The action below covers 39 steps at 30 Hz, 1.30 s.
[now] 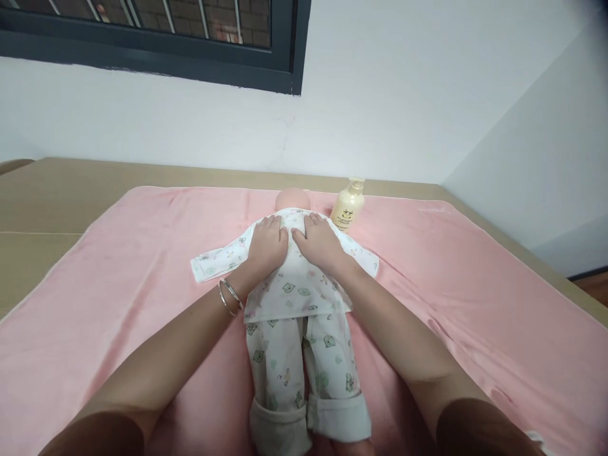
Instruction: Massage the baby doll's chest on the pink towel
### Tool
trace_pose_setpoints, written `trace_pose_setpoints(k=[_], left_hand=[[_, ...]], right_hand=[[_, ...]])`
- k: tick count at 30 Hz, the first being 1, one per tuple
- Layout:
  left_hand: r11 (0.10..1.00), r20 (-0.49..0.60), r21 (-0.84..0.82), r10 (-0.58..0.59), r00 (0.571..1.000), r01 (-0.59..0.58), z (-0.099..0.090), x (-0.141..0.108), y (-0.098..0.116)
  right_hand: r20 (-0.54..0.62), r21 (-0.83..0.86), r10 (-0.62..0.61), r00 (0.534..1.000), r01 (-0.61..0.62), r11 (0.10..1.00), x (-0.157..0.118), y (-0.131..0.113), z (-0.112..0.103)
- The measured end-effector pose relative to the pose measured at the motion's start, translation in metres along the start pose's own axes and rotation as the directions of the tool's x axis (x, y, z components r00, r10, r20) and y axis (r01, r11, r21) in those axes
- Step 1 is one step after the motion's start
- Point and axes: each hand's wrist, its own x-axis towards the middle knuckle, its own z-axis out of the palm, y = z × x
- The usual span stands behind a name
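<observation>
A baby doll (293, 199) lies on a pink blanket, its head pointing away from me and no face showing. It wears a white printed top (299, 288) with the sleeves spread to both sides, and matching pants (280, 361) with rolled cuffs. My left hand (268, 244) rests flat on the left upper part of the top, fingers stretched out. On the right upper part lies my right hand (319, 240), also flat, its thumb close to the left one. Neither hand grips anything. Two thin bangles (230, 296) circle my left wrist.
A pale yellow pump bottle (349, 206) stands just right of the doll's head. The pink blanket (142, 304) covers much of the wooden tabletop (47, 196). Behind it rises a white wall (370, 107) with a dark-framed, barred window (285, 60) at upper left.
</observation>
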Motion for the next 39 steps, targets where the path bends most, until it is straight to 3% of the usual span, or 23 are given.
trace_pose_setpoints(k=[7,11,18,24,27,30,36,39], left_hand=[[1.000,-0.050,-0.006,0.010,0.999,-0.010,0.003,0.000,-0.002],[0.999,-0.027,0.051,0.015,1.000,-0.013,-0.001,-0.001,0.001],[0.959,-0.006,0.276,0.071,0.997,-0.067,-0.009,-0.024,0.023],[0.968,0.121,0.203,0.124,0.985,-0.147,-0.016,-0.010,0.016],[0.987,0.193,0.137,0.051,0.980,-0.079,-0.024,0.003,0.008],[0.982,0.193,0.172,0.041,0.980,-0.075,-0.028,0.003,0.011],[0.926,0.120,0.357,0.087,0.989,-0.124,-0.023,-0.024,0.032],[0.927,0.118,0.343,0.119,0.986,-0.153,-0.022,-0.024,0.032]], right_hand=[[-0.004,-0.017,-0.019,1.000,0.019,1.000,0.001,0.000,0.001],[0.006,-0.003,-0.028,1.000,0.028,1.000,0.001,0.002,-0.001],[0.157,0.174,-0.152,0.976,0.124,0.977,0.007,0.022,-0.016],[0.093,-0.008,-0.046,0.995,0.047,0.999,-0.007,0.000,-0.015],[0.077,-0.111,-0.102,0.992,0.111,0.988,-0.023,-0.018,-0.017],[0.093,-0.127,-0.167,0.982,0.178,0.976,-0.030,-0.022,-0.020],[0.076,0.073,-0.086,0.993,0.080,0.994,0.002,0.008,-0.011],[0.072,0.063,-0.039,0.997,0.035,0.997,0.007,0.010,-0.006]])
